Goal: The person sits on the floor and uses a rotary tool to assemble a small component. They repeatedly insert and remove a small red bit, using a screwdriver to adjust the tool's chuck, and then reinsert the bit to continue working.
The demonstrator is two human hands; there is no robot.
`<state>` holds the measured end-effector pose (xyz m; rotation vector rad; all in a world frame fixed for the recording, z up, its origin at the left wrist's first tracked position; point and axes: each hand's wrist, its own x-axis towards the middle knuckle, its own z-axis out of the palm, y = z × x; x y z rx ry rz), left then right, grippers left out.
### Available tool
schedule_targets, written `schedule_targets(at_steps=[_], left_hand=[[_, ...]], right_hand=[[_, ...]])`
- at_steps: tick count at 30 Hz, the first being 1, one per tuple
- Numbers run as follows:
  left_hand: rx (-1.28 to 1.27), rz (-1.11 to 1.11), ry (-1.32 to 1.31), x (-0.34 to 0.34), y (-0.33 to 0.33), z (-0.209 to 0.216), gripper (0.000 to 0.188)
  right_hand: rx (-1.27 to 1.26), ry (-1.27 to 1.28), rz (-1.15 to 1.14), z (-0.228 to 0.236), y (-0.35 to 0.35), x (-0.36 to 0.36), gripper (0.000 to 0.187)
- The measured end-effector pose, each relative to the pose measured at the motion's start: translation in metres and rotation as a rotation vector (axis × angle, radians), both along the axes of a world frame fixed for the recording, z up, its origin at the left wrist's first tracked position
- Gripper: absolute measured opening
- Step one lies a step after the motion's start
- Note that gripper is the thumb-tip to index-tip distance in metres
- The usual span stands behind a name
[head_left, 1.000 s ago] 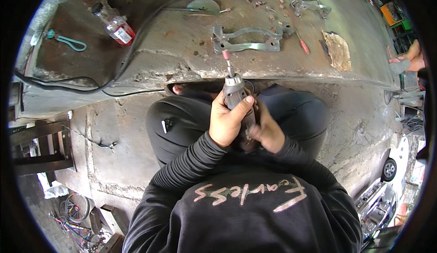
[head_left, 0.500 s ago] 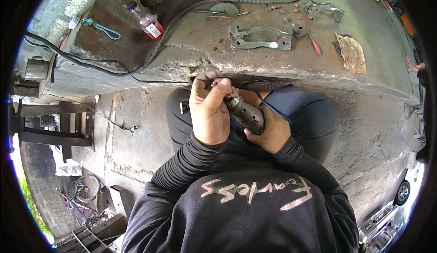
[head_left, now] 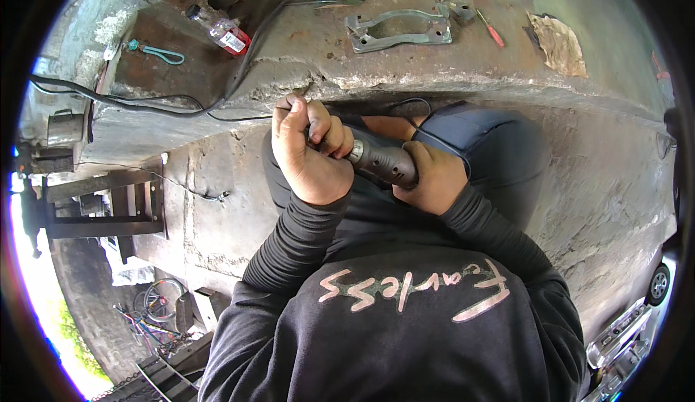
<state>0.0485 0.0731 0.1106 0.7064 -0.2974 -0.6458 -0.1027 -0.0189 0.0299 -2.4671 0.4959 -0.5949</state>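
A rough concrete tabletop (head_left: 449,76) runs across the top of the view, carrying a grey metal bracket (head_left: 399,30), a red-handled screwdriver (head_left: 494,34) and a plastic bottle (head_left: 219,31). Just below its edge, over the person's lap, the left hand (head_left: 308,149) is clenched around the front end of a grey rotary tool (head_left: 382,162), while the right hand (head_left: 428,179) grips its body.

1. Even, soft daylight falls on the concrete slab (head_left: 405,69); no glare on it.
2. Below the slab's front edge lies deep shadow.
3. Far lower left of the slab, the sky is blown out white.
4. Fisheye bending curves the slab's edges; a black rim surrounds everything.
5. Focus is sharp centrally.
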Motion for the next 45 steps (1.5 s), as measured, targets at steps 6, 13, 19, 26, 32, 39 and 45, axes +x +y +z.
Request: schedule_targets(at_steps=[6,13,19,26,32,39,45], left_hand=[[0.041,-0.079,-0.046,0.003,-0.005,-0.004,0.005],[0.087,-0.083,-0.01,0.012,-0.011,-0.012,0.005],[0.01,-0.177,0.017,0.02,-0.021,-0.004,0.03],[0.012,-0.3,-0.115,0.011,-0.034,-0.009,0.053],[0.02,-0.412,0.006,0.007,-0.044,-0.04,0.056],[0.11,-0.556,0.031,0.008,-0.061,-0.084,0.054],[0.239,-0.506,0.011,-0.002,-0.063,-0.11,0.043]], right_hand=[[0.174,0.102,0.135,0.002,-0.013,-0.004,0.054],[0.357,0.248,0.249,0.007,-0.024,-0.001,0.056],[0.46,0.12,0.202,0.005,-0.026,0.002,0.059],[1.083,-0.185,0.411,0.001,-0.029,0.002,0.068],[1.541,-0.142,0.423,-0.009,-0.026,-0.002,0.068],[1.781,-0.151,0.258,-0.031,-0.012,0.003,0.052],[1.923,-0.118,0.094,-0.042,-0.013,0.008,0.036]])
